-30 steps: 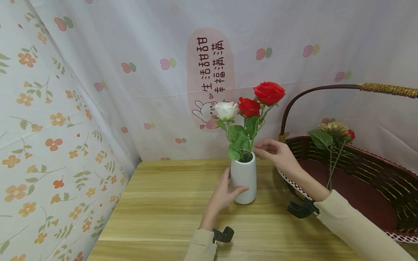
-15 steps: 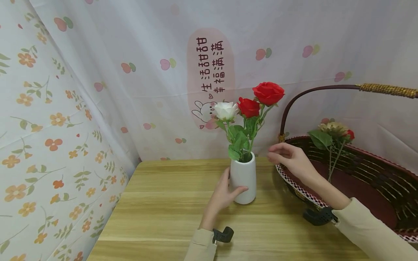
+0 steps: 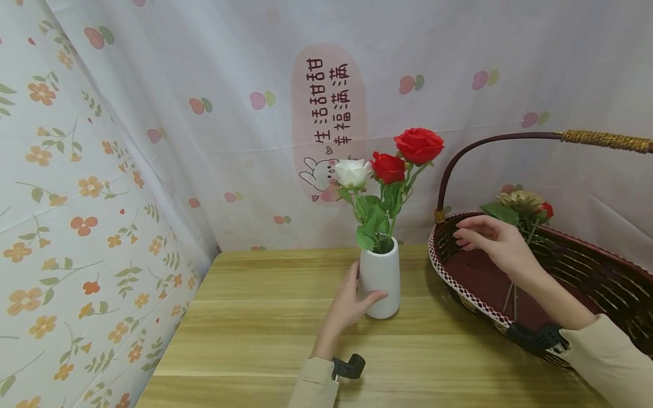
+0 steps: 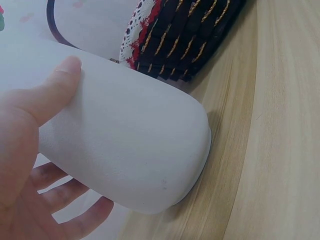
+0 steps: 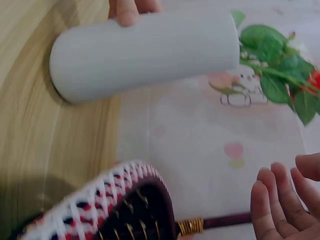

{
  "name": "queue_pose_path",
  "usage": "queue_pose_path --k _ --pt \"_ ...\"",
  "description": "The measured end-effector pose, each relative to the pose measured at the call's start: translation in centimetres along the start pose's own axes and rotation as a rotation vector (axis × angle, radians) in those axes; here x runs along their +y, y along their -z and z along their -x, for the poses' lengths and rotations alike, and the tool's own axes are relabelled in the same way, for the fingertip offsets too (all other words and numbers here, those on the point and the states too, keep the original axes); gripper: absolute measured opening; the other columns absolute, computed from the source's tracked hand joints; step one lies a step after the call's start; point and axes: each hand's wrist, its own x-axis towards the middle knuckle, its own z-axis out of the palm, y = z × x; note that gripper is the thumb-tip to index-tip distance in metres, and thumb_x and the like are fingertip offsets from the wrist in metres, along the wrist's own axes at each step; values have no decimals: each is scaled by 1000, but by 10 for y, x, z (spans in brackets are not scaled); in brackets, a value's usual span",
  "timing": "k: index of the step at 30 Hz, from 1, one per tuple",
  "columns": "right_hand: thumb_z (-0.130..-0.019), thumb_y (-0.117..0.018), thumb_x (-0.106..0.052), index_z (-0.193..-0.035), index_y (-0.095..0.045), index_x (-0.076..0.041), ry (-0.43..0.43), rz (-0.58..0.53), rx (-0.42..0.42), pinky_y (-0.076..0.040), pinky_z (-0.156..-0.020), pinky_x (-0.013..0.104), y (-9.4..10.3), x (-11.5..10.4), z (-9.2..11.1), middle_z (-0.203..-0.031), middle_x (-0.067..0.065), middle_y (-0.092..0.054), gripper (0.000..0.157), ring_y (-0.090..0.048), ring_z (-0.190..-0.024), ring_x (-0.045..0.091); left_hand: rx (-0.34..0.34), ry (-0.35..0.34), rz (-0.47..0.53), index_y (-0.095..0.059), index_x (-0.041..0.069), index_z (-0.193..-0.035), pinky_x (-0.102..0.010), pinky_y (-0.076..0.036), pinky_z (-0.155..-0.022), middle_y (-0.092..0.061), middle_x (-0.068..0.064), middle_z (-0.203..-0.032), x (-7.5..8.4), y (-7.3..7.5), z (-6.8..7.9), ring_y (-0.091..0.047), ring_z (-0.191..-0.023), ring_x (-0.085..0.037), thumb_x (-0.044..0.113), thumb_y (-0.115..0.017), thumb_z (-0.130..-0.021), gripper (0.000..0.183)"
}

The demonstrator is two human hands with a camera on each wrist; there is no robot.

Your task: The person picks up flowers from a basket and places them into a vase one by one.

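A white vase [image 3: 381,283] stands upright on the wooden table, holding a white rose [image 3: 353,173] and two red roses [image 3: 419,145] with green leaves. My left hand [image 3: 348,302] grips the vase's left side; the left wrist view shows its thumb [image 4: 61,86] on the near face and the other fingers round the far side. Above the left end of a dark woven basket [image 3: 461,294], my right hand [image 3: 499,245] hovers with loosely bent fingers and nothing in them. Inside the basket, partly behind that hand, lean a cream flower [image 3: 521,199] and a red flower [image 3: 548,210].
The basket's tall handle [image 3: 490,139], wrapped in gold, arches over it. White lace [image 5: 100,200] edges its rim. A printed curtain [image 3: 229,141] hangs behind the wooden table [image 3: 245,323], with a floral cloth [image 3: 87,226] on the left.
From beside the vase's mouth, my right hand has moved right, empty, to above the basket. My left hand has stayed on the vase, and the roses stand as before.
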Motion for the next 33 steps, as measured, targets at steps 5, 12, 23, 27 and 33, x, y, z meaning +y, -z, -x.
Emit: queue_pose_path --k 5,12,23,27,33 --pt "-93 -54 -23 -116 -54 -3 15 27 39 -51 -70 22 18 4 1 -98 3 -64 30 -62 -85 14 -2 5 5 -26 24 -141 -34 -39 -95 -39 6 -136 1 0 0 -40 -120 -9 55 -67 -74 84" --pt "-92 -55 -24 -118 -53 -3 -17 44 102 -50 -70 19 44 18 -2 -98 1 -65 33 -63 -82 9 -1 2 0 -26 22 -141 -34 -39 -96 -38 5 -137 1 0 0 -39 -121 -10 54 -67 -74 85" --pt "-91 -56 -26 -113 -52 -5 -117 11 188 -50 -65 16 82 55 -1 -89 -12 -65 30 -63 -77 3 3 -5 1 -25 23 -142 -34 -38 -97 -38 5 -137 0 1 -1 -39 -121 -10 54 -68 -74 86" --pt "-90 -58 -24 -106 -53 -13 -163 -41 214 -50 -62 16 93 66 1 -83 -15 -64 20 -63 -73 3 -2 0 8 -26 22 -141 -34 -38 -97 -38 5 -137 0 1 0 -39 -121 -9 54 -68 -74 86" --pt "-89 -59 -22 -98 -56 -21 -203 -104 239 -51 -59 18 103 78 2 -78 -15 -64 9 -63 -67 4 -3 12 -4 -25 22 -142 -35 -37 -98 -37 5 -137 1 1 0 -38 -122 -10 55 -67 -74 87"
